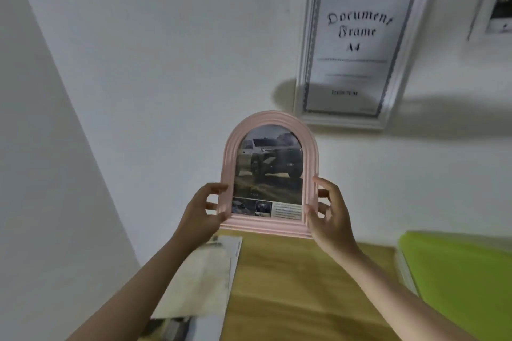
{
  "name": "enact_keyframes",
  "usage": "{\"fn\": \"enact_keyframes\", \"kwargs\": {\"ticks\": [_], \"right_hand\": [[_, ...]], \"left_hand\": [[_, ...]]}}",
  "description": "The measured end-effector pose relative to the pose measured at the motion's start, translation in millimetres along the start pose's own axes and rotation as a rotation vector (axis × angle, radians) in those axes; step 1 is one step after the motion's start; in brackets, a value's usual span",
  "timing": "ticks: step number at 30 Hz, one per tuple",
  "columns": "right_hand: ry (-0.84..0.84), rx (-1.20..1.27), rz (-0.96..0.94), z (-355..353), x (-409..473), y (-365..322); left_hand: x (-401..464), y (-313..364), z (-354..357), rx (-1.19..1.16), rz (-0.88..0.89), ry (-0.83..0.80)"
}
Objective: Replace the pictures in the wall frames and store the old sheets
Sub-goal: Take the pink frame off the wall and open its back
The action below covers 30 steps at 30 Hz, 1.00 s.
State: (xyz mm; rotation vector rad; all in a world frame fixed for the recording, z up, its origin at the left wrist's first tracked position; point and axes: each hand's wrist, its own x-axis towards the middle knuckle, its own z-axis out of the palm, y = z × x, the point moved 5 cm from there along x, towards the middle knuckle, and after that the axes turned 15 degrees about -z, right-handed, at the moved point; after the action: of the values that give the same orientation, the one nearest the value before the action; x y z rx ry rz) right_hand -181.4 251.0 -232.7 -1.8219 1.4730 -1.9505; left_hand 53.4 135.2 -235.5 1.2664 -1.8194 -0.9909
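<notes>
A pink arched frame (270, 119) with a picture of an off-road car (270, 163) in it is held upright in front of the white wall, above the table's far edge. My left hand (202, 210) grips its lower left side, thumb on the front, fingers behind. My right hand (328, 216) grips its lower right side the same way. A white frame (304, 63) holding a "Document Frame A4" sheet (357, 44) hangs on the wall up right.
Loose printed sheets (199, 282) lie on the left end of the wooden table (291, 285). A lime-green folder (460, 277) lies on the right. Part of another white frame (493, 0) hangs at the top right corner.
</notes>
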Motion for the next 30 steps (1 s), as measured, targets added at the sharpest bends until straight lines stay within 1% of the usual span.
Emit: {"fn": "enact_keyframes", "kwargs": {"ticks": [3, 7, 9, 11, 12, 14, 17, 19, 21, 26, 28, 30], "right_hand": [[0.039, 0.047, 0.135, -13.9, -46.6, 5.8], [0.075, 0.091, 0.231, -31.9, -98.8, 12.1], [0.134, 0.094, 0.242, -41.1, -114.5, 6.4], [0.16, 0.092, 0.248, -46.7, -127.1, 1.6], [0.148, 0.066, 0.236, -48.4, -132.9, -0.4], [0.109, -0.062, 0.154, -52.1, -142.5, -6.8], [0.092, -0.211, -0.007, -54.6, -152.2, -20.3], [0.077, -0.253, -0.076, -53.4, -156.2, -26.9], [0.081, -0.279, -0.116, -53.3, -160.3, -30.8], [0.074, -0.276, -0.188, -48.9, -169.2, -39.7], [0.067, -0.232, -0.195, -47.0, -169.5, -43.4], [0.02, -0.168, -0.217, -43.9, -169.1, -47.2]], "left_hand": [[-33.5, -29.0, 32.6, 0.037, -0.085, -0.051], [-74.8, -56.0, 67.2, 0.045, -0.196, -0.146], [-89.4, -63.2, 83.6, 0.128, -0.258, -0.21], [-99.2, -59.5, 96.2, 0.25, -0.262, -0.201], [-102.7, -50.7, 101.5, 0.268, -0.236, -0.183], [-109.9, -22.0, 112.5, 0.196, -0.18, -0.182], [-119.6, 30.3, 129.8, 0.009, -0.139, -0.282], [-124.1, 56.5, 140.9, -0.028, -0.129, -0.354], [-126.6, 72.4, 148.5, -0.031, -0.139, -0.391], [-124.3, 75.9, 154.7, 0.012, -0.194, -0.346], [-124.2, 73.4, 153.9, 0.022, -0.196, -0.294], [-124.2, 70.8, 149.6, -0.002, -0.193, -0.224]]}}
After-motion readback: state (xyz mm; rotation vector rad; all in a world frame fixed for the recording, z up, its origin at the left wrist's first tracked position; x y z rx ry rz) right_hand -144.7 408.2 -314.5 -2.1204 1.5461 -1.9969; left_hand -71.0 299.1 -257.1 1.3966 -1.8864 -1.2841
